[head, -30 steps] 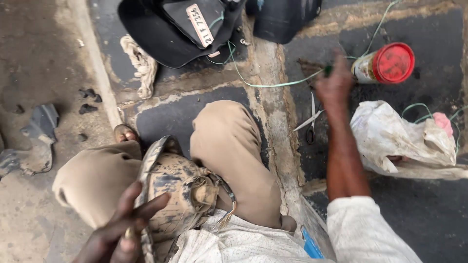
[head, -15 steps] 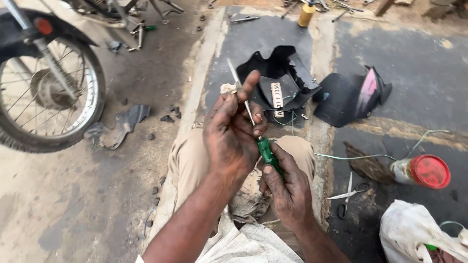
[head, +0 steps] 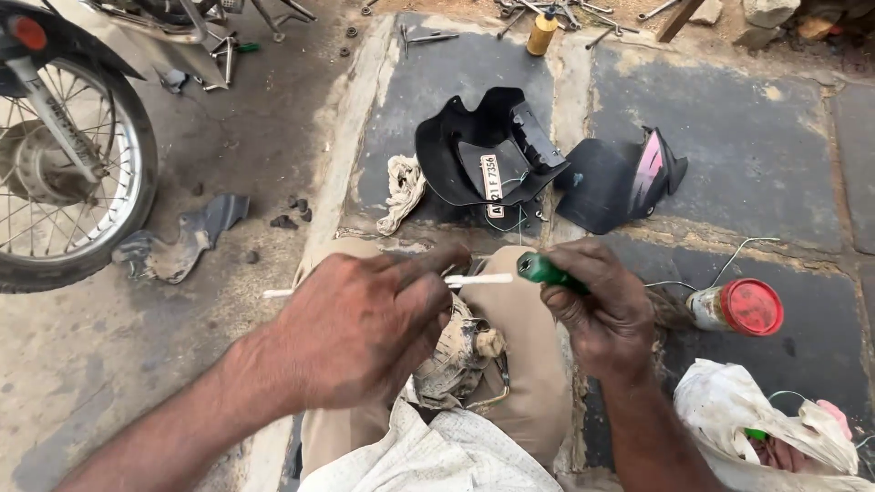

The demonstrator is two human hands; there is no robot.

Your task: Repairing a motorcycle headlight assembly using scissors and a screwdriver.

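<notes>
My right hand grips the green handle of a screwdriver, whose pale shaft points left across my lap. My left hand is closed around that shaft near its middle; the tip sticks out past my knuckles on the left. Below my hands a dirty, dusty metal part rests between my knees in tan trousers.
A motorcycle wheel stands at the left. Black plastic bike panels and a second panel lie ahead on the stone slab, beside a rag. A red-lidded jar, a white bag, a yellow bottle and scattered tools surround me.
The camera view has lifted from my lap toward the wheel and panels. My right hand came back from the jar holding the screwdriver, and my left hand now grasps its shaft, held level.
</notes>
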